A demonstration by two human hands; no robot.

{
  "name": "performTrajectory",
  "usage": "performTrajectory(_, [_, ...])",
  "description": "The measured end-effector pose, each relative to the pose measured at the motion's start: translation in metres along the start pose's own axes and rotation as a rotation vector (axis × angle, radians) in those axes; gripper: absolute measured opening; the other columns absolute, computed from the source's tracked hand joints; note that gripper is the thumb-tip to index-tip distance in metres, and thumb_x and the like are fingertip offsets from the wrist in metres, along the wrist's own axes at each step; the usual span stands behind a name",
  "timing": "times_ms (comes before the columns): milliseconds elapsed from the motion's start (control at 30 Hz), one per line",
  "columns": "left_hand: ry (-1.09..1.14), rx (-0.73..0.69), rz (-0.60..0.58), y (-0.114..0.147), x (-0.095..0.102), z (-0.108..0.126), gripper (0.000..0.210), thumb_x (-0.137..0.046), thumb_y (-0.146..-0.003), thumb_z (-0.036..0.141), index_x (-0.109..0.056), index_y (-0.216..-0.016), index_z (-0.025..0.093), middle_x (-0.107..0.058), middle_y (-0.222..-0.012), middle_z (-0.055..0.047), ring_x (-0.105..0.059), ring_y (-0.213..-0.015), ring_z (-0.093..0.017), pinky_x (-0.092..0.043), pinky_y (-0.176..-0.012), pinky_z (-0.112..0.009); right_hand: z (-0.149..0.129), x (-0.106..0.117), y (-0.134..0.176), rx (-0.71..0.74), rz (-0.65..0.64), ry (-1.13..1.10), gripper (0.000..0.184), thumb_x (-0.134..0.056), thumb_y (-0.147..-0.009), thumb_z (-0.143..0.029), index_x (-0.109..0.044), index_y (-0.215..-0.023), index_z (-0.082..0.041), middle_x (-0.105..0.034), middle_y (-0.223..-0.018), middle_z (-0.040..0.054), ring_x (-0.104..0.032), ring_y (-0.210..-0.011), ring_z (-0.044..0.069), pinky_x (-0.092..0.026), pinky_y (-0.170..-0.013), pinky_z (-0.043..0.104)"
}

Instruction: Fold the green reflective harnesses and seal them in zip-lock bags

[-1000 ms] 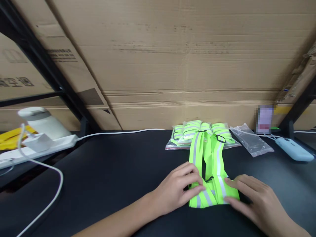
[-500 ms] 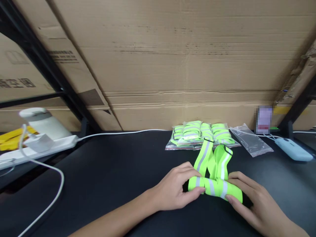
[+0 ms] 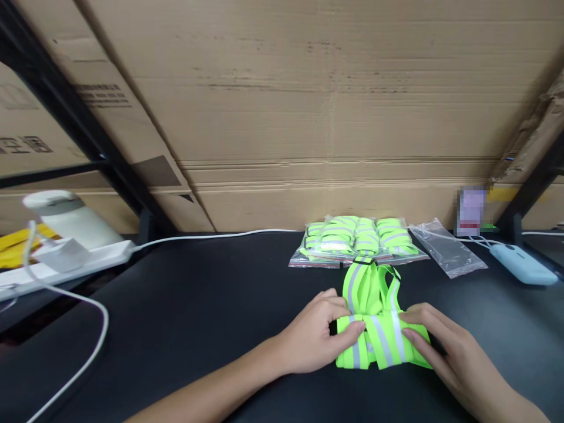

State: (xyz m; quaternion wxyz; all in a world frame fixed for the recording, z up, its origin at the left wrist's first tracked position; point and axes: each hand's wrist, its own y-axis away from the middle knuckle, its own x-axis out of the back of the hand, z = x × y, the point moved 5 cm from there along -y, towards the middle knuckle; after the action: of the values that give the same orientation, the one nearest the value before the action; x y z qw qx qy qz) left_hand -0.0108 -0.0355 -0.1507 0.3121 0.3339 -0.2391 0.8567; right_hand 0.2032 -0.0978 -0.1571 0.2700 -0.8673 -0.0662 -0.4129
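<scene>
A neon-green reflective strap harness [image 3: 383, 338] with silver stripes lies partly folded on the black table in front of me. Two of its straps with black buckles point away toward the back. My left hand [image 3: 324, 335] pinches the left end of the folded part between thumb and fingers. At the right end, my right hand [image 3: 445, 346] grips the bands, thumb below and fingers above. Just behind the straps lie several clear bags [image 3: 352, 238] of similar folded green straps.
An empty clear zip bag [image 3: 452, 247] lies right of the filled ones, near a light-blue power bank [image 3: 523, 264]. On the left are a white power strip [image 3: 97, 257], a pale bottle [image 3: 81, 220] and a looping white cable [image 3: 103, 329]. Cardboard [image 3: 264, 117] stands behind the black table [image 3: 211, 294].
The rolled front part of the harness has opened out flatter, its lower bands now hanging toward me. The rear straps have shifted slightly left and lower. Both hands keep their hold at the ends.
</scene>
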Motion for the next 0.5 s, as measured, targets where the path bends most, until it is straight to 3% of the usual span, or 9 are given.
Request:
performTrajectory(100, [-0.018, 0.007, -0.009, 0.002, -0.002, -0.001, 0.047, -0.055, -0.097, 0.033, -0.040, -0.055, 0.019, -0.045, -0.057, 0.003, -0.050, -0.064, -0.015, -0.042, -0.074, -0.031, -0.006, 0.004, -0.001, 0.065, -0.009, 0.035, 0.015, -0.051, -0.106, -0.032, -0.063, -0.112, -0.025, -0.067, -0.104, 0.0074, -0.071, -0.091, 0.018, -0.057, -0.078, 0.025])
performTrajectory(167, [-0.046, 0.034, 0.030, 0.004, -0.001, -0.002, 0.043, -0.059, -0.095, 0.033, -0.046, -0.057, 0.019, -0.047, -0.059, 0.003, -0.053, -0.065, -0.015, -0.042, -0.073, -0.030, -0.010, 0.007, 0.000, 0.107, -0.010, 0.061, 0.015, -0.056, -0.103, -0.034, -0.064, -0.112, -0.024, -0.066, -0.105, 0.0079, -0.071, -0.088, 0.019, -0.057, -0.073, 0.024])
performTrajectory(267, [-0.051, 0.055, 0.173, 0.008, 0.004, -0.002, 0.015, -0.065, -0.092, 0.033, -0.065, -0.085, 0.020, -0.061, -0.084, -0.002, -0.060, -0.078, -0.018, -0.047, -0.073, -0.029, -0.009, 0.007, 0.000, 0.087, -0.031, 0.068, 0.015, -0.057, -0.103, -0.034, -0.066, -0.108, -0.023, -0.066, -0.104, 0.0079, -0.071, -0.087, 0.018, -0.057, -0.073, 0.024])
performTrajectory(333, [-0.046, -0.037, 0.228, 0.010, 0.007, 0.003, 0.012, -0.065, -0.094, 0.031, -0.068, -0.098, 0.021, -0.064, -0.095, -0.005, -0.061, -0.086, -0.019, -0.049, -0.076, -0.030, -0.005, 0.005, 0.001, 0.027, -0.057, 0.049, 0.018, -0.053, -0.105, -0.035, -0.066, -0.106, -0.023, -0.065, -0.104, 0.0077, -0.071, -0.089, 0.018, -0.057, -0.074, 0.024])
performTrajectory(400, [-0.069, -0.205, 0.221, 0.013, 0.009, 0.010, 0.015, -0.063, -0.098, 0.033, -0.069, -0.096, 0.019, -0.065, -0.092, -0.006, -0.061, -0.085, -0.019, -0.050, -0.077, -0.031, -0.001, 0.003, 0.001, -0.015, -0.070, 0.031, 0.020, -0.050, -0.106, -0.036, -0.067, -0.106, -0.024, -0.064, -0.104, 0.0071, -0.070, -0.089, 0.018, -0.056, -0.075, 0.025])
performTrajectory(500, [-0.125, -0.411, 0.150, 0.017, 0.007, 0.018, 0.037, -0.067, -0.094, 0.052, -0.069, -0.100, 0.015, -0.066, -0.092, -0.010, -0.061, -0.080, -0.020, -0.050, -0.072, -0.032, 0.002, 0.001, 0.002, -0.037, -0.077, 0.038, 0.023, -0.050, -0.106, -0.037, -0.069, -0.104, -0.026, -0.063, -0.102, 0.0057, -0.070, -0.086, 0.017, -0.056, -0.073, 0.025])
